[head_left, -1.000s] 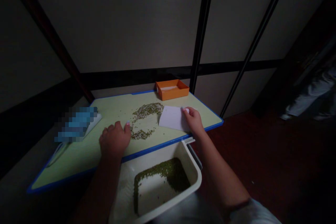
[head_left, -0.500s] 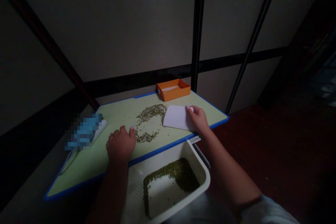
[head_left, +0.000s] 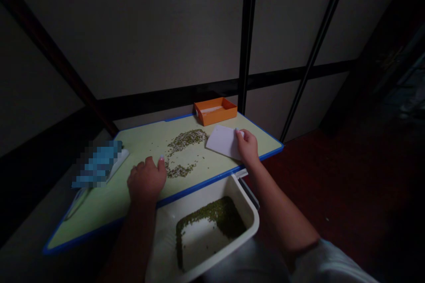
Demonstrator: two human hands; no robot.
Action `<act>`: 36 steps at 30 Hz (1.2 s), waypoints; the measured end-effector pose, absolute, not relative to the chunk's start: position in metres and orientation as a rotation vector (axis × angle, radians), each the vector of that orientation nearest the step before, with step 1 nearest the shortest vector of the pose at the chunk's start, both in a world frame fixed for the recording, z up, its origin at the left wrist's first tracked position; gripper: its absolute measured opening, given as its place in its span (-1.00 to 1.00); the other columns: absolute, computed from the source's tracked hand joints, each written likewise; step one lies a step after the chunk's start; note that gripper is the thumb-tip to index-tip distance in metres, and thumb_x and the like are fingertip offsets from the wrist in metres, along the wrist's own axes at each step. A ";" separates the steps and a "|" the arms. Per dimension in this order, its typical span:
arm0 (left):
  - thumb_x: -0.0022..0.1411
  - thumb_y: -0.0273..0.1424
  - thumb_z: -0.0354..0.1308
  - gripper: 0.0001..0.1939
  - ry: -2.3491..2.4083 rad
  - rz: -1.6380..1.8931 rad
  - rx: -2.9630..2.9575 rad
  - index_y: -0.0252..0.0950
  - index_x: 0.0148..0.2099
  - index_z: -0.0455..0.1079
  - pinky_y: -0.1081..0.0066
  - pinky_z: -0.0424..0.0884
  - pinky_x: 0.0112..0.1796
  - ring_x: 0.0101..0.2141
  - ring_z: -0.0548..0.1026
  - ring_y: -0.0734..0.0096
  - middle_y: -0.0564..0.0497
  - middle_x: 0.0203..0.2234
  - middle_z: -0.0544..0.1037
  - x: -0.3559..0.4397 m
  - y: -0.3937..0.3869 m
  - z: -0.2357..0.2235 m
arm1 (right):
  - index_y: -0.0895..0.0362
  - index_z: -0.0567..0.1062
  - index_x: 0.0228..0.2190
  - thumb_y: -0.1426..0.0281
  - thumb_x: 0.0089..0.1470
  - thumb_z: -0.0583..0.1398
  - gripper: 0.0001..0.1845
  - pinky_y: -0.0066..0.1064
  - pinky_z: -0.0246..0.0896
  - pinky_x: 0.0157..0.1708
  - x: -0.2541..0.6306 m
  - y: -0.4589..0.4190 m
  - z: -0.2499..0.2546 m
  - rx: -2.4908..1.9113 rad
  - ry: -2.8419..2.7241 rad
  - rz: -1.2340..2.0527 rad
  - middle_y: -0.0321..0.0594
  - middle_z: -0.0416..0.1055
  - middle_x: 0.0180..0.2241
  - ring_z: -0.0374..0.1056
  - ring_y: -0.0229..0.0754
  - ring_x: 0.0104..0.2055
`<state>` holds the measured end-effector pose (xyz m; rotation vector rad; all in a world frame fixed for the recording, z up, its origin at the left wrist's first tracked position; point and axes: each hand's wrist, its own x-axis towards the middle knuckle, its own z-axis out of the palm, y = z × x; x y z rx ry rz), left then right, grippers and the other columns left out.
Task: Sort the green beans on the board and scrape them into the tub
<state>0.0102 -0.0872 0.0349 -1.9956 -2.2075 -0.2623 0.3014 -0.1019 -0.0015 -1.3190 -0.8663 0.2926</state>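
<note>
Smooth white sheet (head_left: 222,141), coarse green grains (head_left: 187,140)
Right hand (head_left: 248,147), grip pinching the sheet's flat edge; left hand (head_left: 146,181), grip slack, thumb spread.

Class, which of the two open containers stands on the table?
The orange box, at the back of the table; the white tub, holding green grains, is before its near edge.

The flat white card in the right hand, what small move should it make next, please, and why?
Probably slide the flat white card leftward: the right hand grips its right edge, and loose greenish grains lie just left of it.
</note>
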 end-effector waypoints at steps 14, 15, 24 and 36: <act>0.46 -0.16 -0.32 -0.36 -2.201 -0.277 -1.983 -0.47 0.17 0.42 0.12 0.39 0.04 0.07 0.51 -0.09 -0.38 0.02 0.58 0.011 -0.088 0.035 | 0.06 0.44 -0.45 0.15 0.13 0.09 -0.71 -0.35 -0.01 -0.41 0.297 -0.107 0.005 -1.479 -0.866 0.147 -0.26 0.39 -0.55 0.22 -0.13 -0.47; 0.46 -0.16 -0.32 -0.36 -2.195 -0.282 -1.982 -0.47 0.16 0.42 0.12 0.39 0.03 0.06 0.51 -0.09 -0.38 0.01 0.58 0.010 -0.087 0.034 | 0.06 0.44 -0.44 0.15 0.15 0.09 -0.71 -0.34 -0.01 -0.41 0.298 -0.106 0.004 -1.491 -0.837 0.120 -0.24 0.40 -0.54 0.23 -0.12 -0.46; 0.44 -0.15 -0.31 -0.34 -2.157 -0.342 -1.988 -0.49 0.12 0.46 0.06 0.40 0.01 0.00 0.52 -0.12 -0.43 -0.04 0.59 0.007 -0.083 0.029 | 0.06 0.42 -0.38 0.03 0.25 -0.02 -0.57 -0.35 0.16 -0.30 0.304 -0.111 0.007 -1.342 -0.650 0.053 -0.19 0.42 -0.43 0.29 -0.07 -0.29; 0.44 -0.14 -0.34 -0.32 -2.175 -0.304 -2.013 -0.49 0.13 0.44 0.05 0.42 0.01 0.03 0.52 -0.17 -0.42 -0.01 0.59 0.004 -0.081 0.031 | 0.00 0.63 -0.25 0.20 0.23 0.15 -0.74 -0.30 0.24 -0.27 0.287 -0.119 0.005 -1.431 -1.474 -0.029 -0.07 0.65 -0.31 0.48 -0.02 -0.32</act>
